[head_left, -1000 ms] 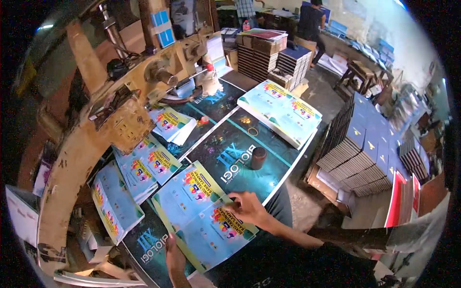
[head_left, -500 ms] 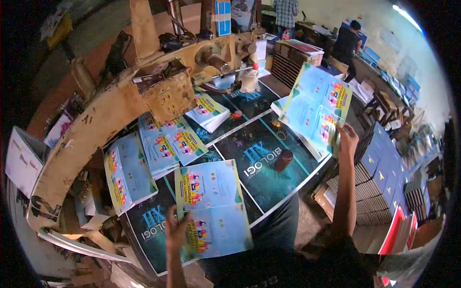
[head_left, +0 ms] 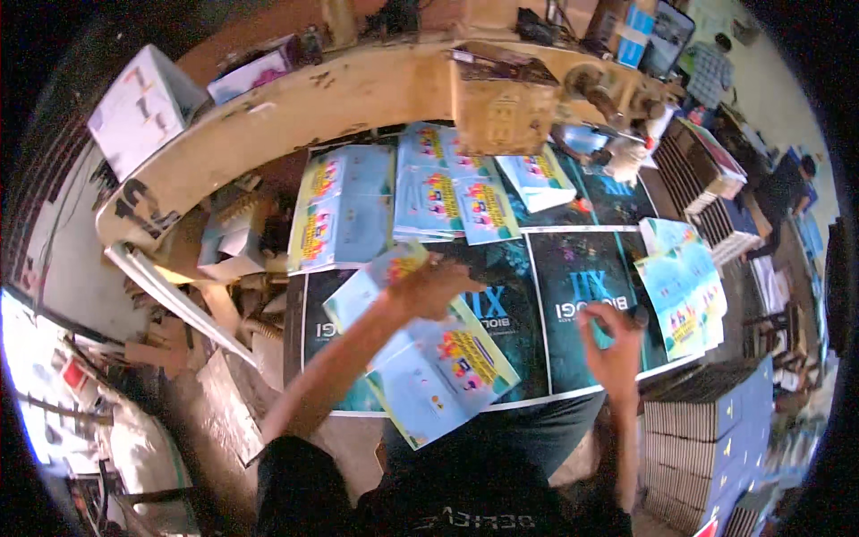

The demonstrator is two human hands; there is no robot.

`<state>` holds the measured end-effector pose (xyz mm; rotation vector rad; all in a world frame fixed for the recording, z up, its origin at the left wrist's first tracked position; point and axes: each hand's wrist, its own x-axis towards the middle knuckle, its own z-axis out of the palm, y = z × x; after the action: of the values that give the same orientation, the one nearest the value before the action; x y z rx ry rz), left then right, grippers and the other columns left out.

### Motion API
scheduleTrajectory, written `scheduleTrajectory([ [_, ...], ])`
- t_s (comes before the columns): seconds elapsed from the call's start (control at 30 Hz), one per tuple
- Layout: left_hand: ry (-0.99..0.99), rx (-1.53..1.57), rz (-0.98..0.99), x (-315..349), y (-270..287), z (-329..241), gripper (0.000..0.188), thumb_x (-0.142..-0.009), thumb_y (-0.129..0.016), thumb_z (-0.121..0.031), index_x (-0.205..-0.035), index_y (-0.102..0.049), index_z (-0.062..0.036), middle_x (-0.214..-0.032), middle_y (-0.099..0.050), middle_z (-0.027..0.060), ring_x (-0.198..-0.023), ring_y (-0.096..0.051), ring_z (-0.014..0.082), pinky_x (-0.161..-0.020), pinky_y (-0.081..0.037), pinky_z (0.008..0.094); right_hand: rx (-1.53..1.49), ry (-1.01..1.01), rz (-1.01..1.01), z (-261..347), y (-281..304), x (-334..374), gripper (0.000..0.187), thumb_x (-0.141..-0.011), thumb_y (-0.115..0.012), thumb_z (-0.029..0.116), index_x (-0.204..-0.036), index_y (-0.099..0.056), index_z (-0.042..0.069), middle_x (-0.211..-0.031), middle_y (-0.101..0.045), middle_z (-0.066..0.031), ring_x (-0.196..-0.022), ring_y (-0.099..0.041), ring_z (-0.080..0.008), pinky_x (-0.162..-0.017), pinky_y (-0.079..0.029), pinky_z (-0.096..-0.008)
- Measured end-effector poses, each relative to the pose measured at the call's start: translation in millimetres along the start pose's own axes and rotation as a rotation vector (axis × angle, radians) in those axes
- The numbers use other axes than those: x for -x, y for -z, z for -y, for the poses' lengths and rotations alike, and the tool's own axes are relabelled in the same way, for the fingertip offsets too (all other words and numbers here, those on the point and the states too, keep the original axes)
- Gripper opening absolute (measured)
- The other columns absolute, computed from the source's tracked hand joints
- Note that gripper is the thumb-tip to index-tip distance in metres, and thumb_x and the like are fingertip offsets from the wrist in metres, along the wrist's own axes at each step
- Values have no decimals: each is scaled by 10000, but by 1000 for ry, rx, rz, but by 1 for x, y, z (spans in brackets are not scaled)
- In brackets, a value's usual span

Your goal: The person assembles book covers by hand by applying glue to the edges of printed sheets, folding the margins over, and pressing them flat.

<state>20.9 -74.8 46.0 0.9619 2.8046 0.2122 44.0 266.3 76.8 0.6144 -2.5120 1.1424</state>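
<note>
My left hand [head_left: 434, 288], blurred by motion, reaches across a blue-and-yellow printed sheet [head_left: 429, 385] at the near table edge. Its fingers look stretched out, and it hides part of the sheet. To the right, my right hand [head_left: 614, 351] hovers over a dark teal printed sheet [head_left: 573, 358] that covers the table, thumb and forefinger curled into a ring. A small dark brown piece [head_left: 640, 315] shows right beside those fingers; whether they hold it is unclear. Farther right lies a bent pile of the blue-and-yellow sheets [head_left: 682, 295], apart from my hand.
More printed sheets lie in piles [head_left: 344, 215], [head_left: 438, 197] and a booklet stack [head_left: 537, 183] along the back. A worn beige machine arm [head_left: 358, 94] with a boxy head [head_left: 506, 107] arches behind them. Tall stacks of blue books [head_left: 716, 447] stand at right. Two people are beyond.
My view has swung left. My right hand has left the sheets at the right and come inward. My left hand has moved over the near sheet, which now lies at a slant.
</note>
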Motion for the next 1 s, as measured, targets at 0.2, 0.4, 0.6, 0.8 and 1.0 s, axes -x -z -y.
scheduleTrajectory([
  [0.2,102,1064,28,106,8,-103,293,-917,-653,-248,-1152,-673,-76,-1052,-717,136,-1050,-661,245,-998,-465,380,-206,-242,245,-10,-60,13,159,-909,-669,73,-1061,-666,29,-914,-729,-105,-851,-711,-182,-740,-562,-291],
  [0.4,719,1548,-108,200,-60,-146,291,-931,-650,-274,-1118,-682,-54,-1022,-715,106,-994,-649,211,-944,-474,363,-224,-169,280,-3,-88,16,198,-889,-704,103,-1074,-661,45,-910,-722,-81,-796,-695,-162,-690,-544,-283],
  [0.6,1121,1745,-455,175,-110,-189,305,-945,-647,-300,-1085,-691,-32,-992,-713,75,-938,-637,176,-890,-483,346,-216,-135,334,13,-97,13,166,-880,-708,131,-1018,-640,69,-813,-690,-87,-737,-679,-216,-674,-544,-332],
  [0.8,1186,1396,-427,184,-133,-205,339,-937,-677,-304,-1090,-690,-3,-925,-710,67,-831,-626,164,-786,-509,344,-252,-221,344,9,-83,16,268,-854,-750,156,-1079,-642,60,-907,-706,-89,-789,-683,-209,-702,-541,-322],
  [1.0,898,1113,-489,248,-27,-159,273,-888,-724,-172,-1118,-698,-28,-927,-733,145,-759,-686,203,-720,-544,372,16,148,169,72,-56,-6,565,-789,-805,229,-1255,-551,34,-1187,-648,-166,-1009,-647,-322,-866,-520,-403],
])
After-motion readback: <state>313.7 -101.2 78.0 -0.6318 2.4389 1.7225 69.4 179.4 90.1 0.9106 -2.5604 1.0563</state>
